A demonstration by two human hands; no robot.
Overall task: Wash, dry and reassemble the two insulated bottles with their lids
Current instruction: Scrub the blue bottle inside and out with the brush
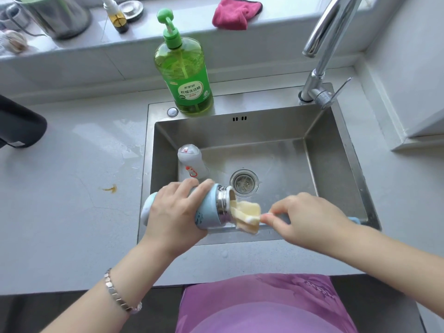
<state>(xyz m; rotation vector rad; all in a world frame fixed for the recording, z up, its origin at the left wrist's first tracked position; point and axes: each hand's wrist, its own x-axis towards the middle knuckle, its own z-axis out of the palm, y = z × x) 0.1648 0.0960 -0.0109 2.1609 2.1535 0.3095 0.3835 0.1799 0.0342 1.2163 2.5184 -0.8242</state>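
My left hand grips a light blue insulated bottle, held on its side over the front of the steel sink, with its steel mouth pointing right. A yellow sponge brush head sits at the bottle's mouth. My right hand pinches the brush's white handle just right of the sponge. A second bottle, pale grey-white with a red mark, stands in the sink's back left corner. A bit of blue shows behind my right wrist; what it is I cannot tell.
A green dish soap pump bottle stands on the sink's back rim. The tap rises at the back right. A pink cloth lies on the windowsill. The drain strainer is mid-sink. A dark object sits on the left counter.
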